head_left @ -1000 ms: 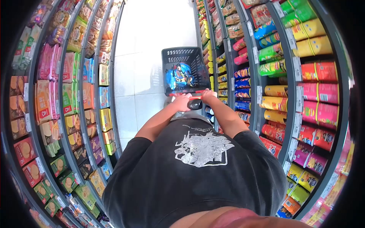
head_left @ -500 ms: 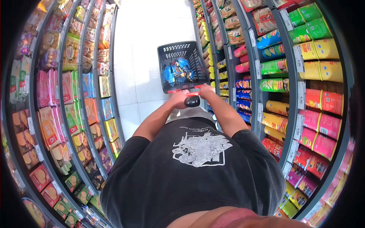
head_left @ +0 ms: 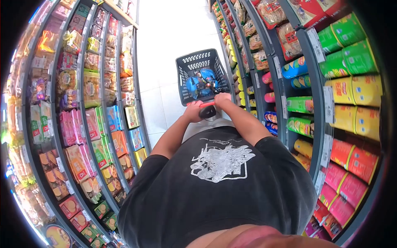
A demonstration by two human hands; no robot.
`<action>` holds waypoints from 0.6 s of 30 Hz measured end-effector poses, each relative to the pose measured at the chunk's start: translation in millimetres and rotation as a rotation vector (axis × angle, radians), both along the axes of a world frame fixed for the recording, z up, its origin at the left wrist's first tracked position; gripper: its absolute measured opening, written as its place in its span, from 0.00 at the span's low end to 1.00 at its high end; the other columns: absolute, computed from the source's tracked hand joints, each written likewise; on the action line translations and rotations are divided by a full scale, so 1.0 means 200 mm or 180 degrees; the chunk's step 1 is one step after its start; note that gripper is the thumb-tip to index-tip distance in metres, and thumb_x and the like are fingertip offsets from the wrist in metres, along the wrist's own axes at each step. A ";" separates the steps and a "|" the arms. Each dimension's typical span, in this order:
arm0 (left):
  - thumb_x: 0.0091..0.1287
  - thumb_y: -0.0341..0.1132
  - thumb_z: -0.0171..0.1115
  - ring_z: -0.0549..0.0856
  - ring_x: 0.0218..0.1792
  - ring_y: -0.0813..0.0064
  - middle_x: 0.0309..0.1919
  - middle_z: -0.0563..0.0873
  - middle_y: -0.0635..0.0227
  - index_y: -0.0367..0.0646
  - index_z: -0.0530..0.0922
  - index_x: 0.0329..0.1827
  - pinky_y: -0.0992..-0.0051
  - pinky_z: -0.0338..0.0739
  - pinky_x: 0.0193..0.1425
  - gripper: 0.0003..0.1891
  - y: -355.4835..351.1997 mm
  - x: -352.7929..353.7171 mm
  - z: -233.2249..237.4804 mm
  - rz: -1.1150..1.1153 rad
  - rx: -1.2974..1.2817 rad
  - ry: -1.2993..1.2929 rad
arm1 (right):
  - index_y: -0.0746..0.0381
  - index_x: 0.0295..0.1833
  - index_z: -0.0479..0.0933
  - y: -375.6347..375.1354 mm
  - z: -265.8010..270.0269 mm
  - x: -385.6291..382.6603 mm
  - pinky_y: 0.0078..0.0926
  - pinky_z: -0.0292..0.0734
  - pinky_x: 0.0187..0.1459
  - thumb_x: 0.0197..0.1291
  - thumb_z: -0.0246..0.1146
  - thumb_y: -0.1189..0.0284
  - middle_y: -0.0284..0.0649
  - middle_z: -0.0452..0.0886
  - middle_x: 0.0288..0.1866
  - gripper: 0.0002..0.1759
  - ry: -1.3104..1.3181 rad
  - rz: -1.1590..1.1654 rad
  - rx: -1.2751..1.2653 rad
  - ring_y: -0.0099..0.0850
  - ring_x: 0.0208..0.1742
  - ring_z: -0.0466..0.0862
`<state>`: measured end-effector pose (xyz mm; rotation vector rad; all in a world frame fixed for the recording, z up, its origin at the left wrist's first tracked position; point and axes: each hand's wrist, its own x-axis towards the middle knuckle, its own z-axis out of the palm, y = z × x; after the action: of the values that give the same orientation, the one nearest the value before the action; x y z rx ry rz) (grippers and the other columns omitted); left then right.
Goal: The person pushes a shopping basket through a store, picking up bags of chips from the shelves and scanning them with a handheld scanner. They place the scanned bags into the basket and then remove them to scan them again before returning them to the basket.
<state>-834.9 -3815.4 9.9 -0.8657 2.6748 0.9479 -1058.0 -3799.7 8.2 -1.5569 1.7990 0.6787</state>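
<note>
A black shopping cart (head_left: 182, 89) with perforated walls is directly in front of me. My left hand (head_left: 192, 111) is closed around the left part of its red handle (head_left: 205, 104). Gripping the right part is my right hand (head_left: 223, 101). Between and just below my hands sits a dark rounded piece (head_left: 207, 111) on the handle. Blue shiny packages (head_left: 208, 76) lie in the bottom of the cart; what they contain cannot be made out.
Shelves of packaged biscuits and snacks (head_left: 75, 162) line the left side. On the right, shelves hold colourful canisters (head_left: 355, 120) and bagged goods (head_left: 288, 39), close to the cart's side. A pale tiled floor (head_left: 150, 101) runs ahead between them.
The shelves have slid down the view on both sides as I and the cart move forward along the aisle. Both hands keep their hold on the handle.
</note>
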 end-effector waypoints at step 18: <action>0.55 0.55 0.77 0.81 0.58 0.46 0.61 0.79 0.53 0.49 0.84 0.60 0.53 0.78 0.64 0.31 -0.86 -0.15 -0.21 -0.0014 0.0412 0.0246 | 0.53 0.56 0.90 -0.82 -0.06 -0.17 0.39 0.85 0.59 0.60 0.69 0.67 0.38 0.90 0.59 0.18 0.0164 0.0030 0.0113 0.39 0.62 0.89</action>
<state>-865.2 -3986.9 -31.7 -0.8112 2.6418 1.1616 -1092.0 -3963.6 -3.8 -1.5384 1.8082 0.7578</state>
